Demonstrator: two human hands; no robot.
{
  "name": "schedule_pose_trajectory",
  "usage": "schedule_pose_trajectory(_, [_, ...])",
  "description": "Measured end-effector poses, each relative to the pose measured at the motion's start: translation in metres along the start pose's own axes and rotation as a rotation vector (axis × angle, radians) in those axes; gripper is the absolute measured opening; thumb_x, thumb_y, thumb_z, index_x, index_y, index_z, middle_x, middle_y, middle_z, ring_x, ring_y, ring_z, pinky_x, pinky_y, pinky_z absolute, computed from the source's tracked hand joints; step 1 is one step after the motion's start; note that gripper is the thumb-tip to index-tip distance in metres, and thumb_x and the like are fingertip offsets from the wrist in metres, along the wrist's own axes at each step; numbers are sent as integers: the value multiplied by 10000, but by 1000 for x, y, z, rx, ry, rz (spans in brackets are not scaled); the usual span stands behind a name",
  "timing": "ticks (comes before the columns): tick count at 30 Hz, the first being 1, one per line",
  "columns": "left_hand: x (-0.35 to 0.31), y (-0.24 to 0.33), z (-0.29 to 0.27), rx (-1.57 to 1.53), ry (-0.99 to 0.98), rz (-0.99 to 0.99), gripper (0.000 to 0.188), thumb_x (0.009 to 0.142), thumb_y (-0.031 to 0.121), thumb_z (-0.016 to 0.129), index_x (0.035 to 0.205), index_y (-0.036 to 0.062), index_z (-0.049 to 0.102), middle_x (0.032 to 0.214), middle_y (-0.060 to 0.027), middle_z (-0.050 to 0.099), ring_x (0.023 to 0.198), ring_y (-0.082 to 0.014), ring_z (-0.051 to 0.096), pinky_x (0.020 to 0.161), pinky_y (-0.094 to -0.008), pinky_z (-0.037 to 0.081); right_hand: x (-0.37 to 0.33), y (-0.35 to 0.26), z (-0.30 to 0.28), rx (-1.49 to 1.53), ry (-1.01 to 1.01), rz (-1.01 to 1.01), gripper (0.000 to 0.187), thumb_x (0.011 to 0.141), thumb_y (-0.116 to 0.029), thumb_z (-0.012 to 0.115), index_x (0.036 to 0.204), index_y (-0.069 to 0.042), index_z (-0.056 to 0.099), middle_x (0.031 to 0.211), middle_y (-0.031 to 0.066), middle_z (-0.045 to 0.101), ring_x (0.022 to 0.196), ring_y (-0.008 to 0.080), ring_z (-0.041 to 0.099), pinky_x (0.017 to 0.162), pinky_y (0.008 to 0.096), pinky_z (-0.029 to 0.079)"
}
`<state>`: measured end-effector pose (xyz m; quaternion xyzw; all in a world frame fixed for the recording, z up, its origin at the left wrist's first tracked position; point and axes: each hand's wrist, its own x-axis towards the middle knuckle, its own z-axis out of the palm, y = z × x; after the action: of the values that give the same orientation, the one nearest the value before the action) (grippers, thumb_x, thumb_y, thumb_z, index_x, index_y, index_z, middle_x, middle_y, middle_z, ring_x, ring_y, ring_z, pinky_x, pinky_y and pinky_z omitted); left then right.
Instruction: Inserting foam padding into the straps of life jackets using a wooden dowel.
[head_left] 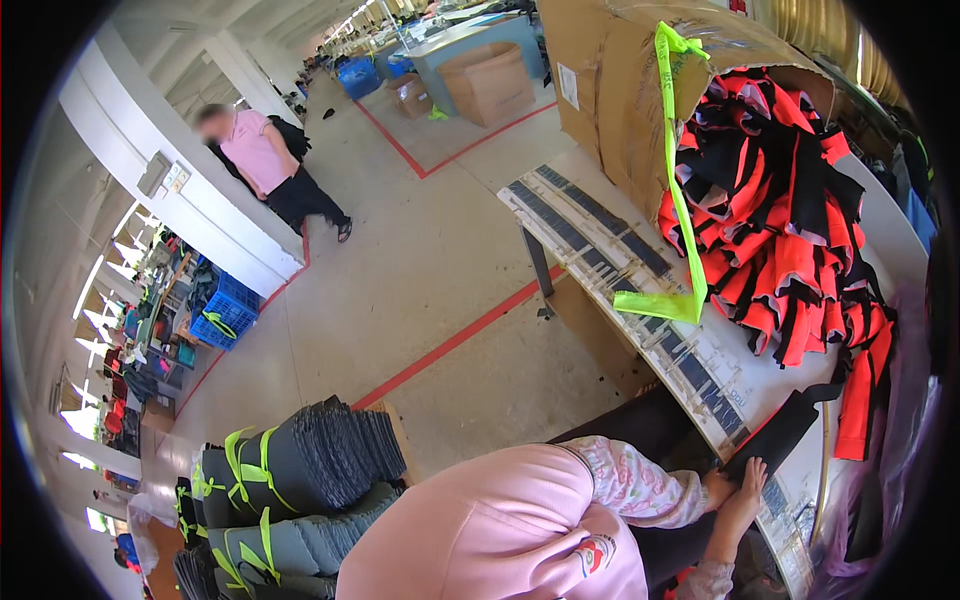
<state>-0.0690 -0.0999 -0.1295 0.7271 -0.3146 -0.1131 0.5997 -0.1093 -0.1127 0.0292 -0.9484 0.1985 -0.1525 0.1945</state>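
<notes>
A black fabric strip (775,435) with a thin red edge lies across the near end of the worktable. My left hand (716,489), its forearm in a flowered sleeve, is closed at the strip's near end, with some fingers hidden. Close beside it, my right hand (741,500) rests on the strip, fingers stretched out and lying flat. Farther up the table, a big heap of orange-red and black fabric pieces (790,230) spills out of a large cardboard box (610,90) lying on its side.
A bright yellow-green strip (680,200) hangs from the box onto the worktable (735,340). Tied stacks of dark fabric (330,460) stand at the left. A person in pink (262,155) is beside a white pillar (165,170). Blue crate (228,310) stands near it.
</notes>
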Motion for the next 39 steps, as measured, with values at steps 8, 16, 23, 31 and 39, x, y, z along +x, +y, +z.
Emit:
schedule_pose_trajectory(8, [0, 79, -65, -1148, -370, -940, 186, 737, 76, 596, 913, 22, 578, 788, -114, 613, 670, -256, 616, 582, -398, 527, -21, 6, -22, -36, -110, -2, 494, 799, -22, 407, 1282, 59, 348, 1367, 219, 300, 1301, 363, 214, 1077, 435, 153])
schedule_pose_trajectory(16, [34, 71, -122, -970, -1060, -895, 525, 789, 445, 525, 1088, 13, 519, 936, -179, 569, 796, -318, 601, 690, -481, 489, -23, -9, -31, -70, -197, -38, 602, 813, -122, 497, 1331, 55, 246, 1413, 209, 203, 1323, 353, 153, 1082, 432, 130])
schedule_pose_trajectory(23, [43, 75, -105, -658, -963, -951, 671, 780, 591, 512, 1100, 1, 483, 910, -204, 561, 759, -318, 613, 665, -464, 514, -23, 4, -24, -11, -194, -40, 635, 789, -100, 516, 1346, 29, 239, 1419, 194, 203, 1329, 342, 146, 1081, 436, 110])
schedule_pose_trajectory(31, [37, 77, -95, -652, -851, -974, 339, 874, 346, 498, 983, 31, 555, 774, -150, 605, 615, -248, 613, 574, -392, 537, -20, 15, -26, 263, -190, 18, 587, 832, -132, 487, 1356, -10, 252, 1419, 176, 224, 1332, 326, 153, 1077, 436, 94])
schedule_pose_trajectory(39, [36, 70, -88, -593, -774, -963, 266, 885, 215, 485, 1008, -16, 530, 764, -168, 620, 543, -250, 587, 518, -388, 528, 32, 28, -16, -37, -103, 37, 605, 869, -199, 477, 1371, -9, 198, 1432, 170, 184, 1331, 321, 151, 1069, 453, 119])
